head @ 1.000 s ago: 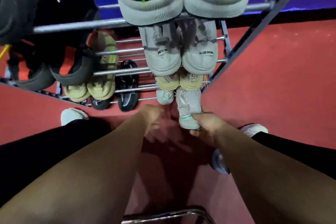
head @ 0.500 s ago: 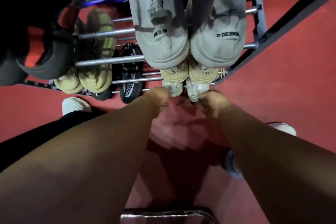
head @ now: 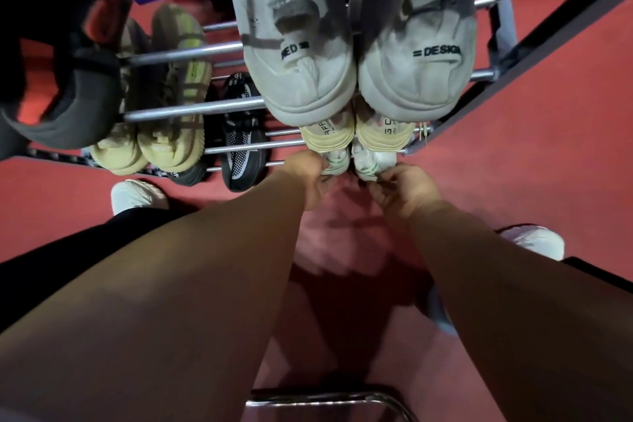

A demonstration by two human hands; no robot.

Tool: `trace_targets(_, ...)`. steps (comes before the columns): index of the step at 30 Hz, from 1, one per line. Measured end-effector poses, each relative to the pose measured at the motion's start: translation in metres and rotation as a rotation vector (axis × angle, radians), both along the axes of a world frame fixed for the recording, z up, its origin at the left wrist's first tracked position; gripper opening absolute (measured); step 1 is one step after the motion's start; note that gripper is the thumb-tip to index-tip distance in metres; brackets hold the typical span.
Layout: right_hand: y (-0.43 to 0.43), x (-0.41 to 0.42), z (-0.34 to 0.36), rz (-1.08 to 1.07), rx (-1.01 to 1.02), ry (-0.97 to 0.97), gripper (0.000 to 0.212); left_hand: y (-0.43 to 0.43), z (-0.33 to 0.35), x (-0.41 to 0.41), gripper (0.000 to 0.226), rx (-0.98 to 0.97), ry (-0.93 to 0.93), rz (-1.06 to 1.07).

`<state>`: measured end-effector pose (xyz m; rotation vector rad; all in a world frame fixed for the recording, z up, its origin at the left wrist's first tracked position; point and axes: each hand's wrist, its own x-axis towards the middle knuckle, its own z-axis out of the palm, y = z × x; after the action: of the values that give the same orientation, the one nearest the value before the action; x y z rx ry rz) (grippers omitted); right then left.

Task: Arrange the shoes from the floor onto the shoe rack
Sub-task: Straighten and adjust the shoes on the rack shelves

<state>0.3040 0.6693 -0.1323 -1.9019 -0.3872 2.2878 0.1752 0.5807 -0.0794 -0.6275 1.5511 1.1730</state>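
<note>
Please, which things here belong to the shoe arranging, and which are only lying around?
Job: white-green pair, left hand and right hand at its heels, shoe rack.
Lying around: chrome tube, white shoes on the person's feet.

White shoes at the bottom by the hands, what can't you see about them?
Head view: the white shoes run under the beige shoes on the tier above, fronts hidden.
Head view: whether the left hand or right hand grips them is unclear; the fingers are blurred and shadowed.
Head view: dark shoes, upper left, cut off by the edge.
</note>
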Motion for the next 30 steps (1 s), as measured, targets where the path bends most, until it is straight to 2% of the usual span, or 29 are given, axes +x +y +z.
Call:
trace_targets(8, 0.004, -0.008, 0.002, -0.054, -0.007, 0.057, 0.032, 0.010, 0.002, -0.006, 0.005, -0.044, 0.042, -0.197)
trace_targets(17, 0.005, -0.010, -0.003, -0.018, 0.020, 0.050, 0.036, 0.002, 0.010, -0.011, 0.011, -0.045, 0.031, -0.212)
trace_targets(20, 0.002, -0.008, 0.001, -0.025, 0.045, 0.028, 0.038, -0.007, 0.017, -0.009, 0.024, -0.047, 0.034, -0.205)
trace_targets(25, -0.018, -0.005, 0.016, 0.251, 0.087, -0.143, 0.021, -0.031, 0.049, -0.006, 0.049, -0.129, 0.101, -0.300)
trace_targets(26, -0.021, -0.006, 0.020, 0.286, 0.085, -0.159, 0.019, -0.041, 0.046, -0.010, 0.051, -0.124, 0.088, -0.254)
trace_targets(27, -0.022, -0.008, 0.027, 0.318, 0.102, -0.162, 0.017, -0.047, 0.050, -0.012, 0.045, -0.136, 0.090, -0.230)
trace_targets(29, -0.015, -0.010, 0.041, 0.513, 0.157, -0.149, 0.013, -0.057, 0.048, -0.018, 0.026, -0.152, 0.102, -0.172)
trace_targets(30, -0.011, -0.011, 0.047, 0.602, 0.182, -0.154, 0.019, -0.063, 0.045, -0.022, 0.022, -0.133, 0.103, -0.120)
